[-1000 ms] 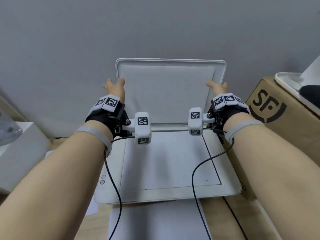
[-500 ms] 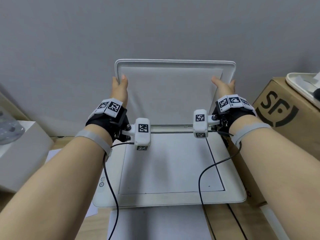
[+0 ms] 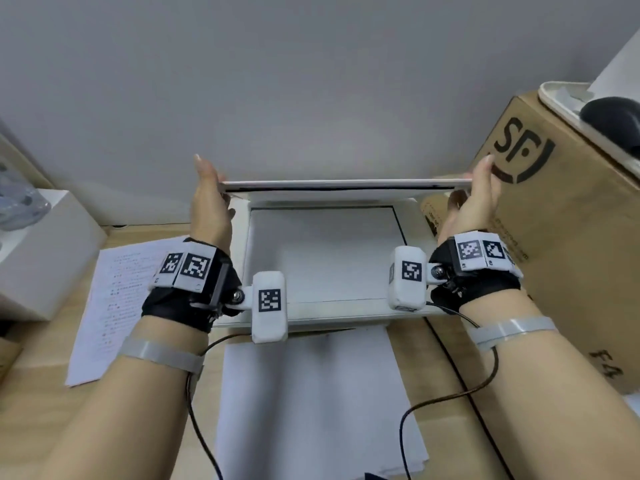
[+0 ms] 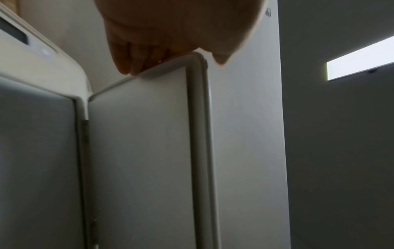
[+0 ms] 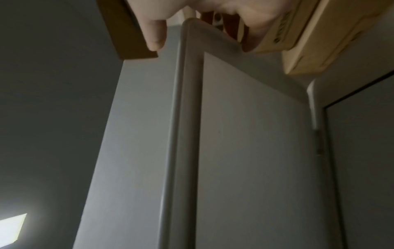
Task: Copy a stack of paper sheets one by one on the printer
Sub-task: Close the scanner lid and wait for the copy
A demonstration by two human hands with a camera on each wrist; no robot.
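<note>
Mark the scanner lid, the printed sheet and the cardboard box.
scanner lid (image 3: 346,184): head view, its front edge.
printed sheet (image 3: 114,306): head view, middle of the text page.
cardboard box (image 3: 571,237): head view, its side face.

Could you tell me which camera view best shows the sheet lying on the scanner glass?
The head view: the sheet lies flat on the glass under the half-lowered lid, nearly whole between both wrists. The left wrist and right wrist views show mainly the lid's underside and only a grey sliver of the scanner bed.
</note>
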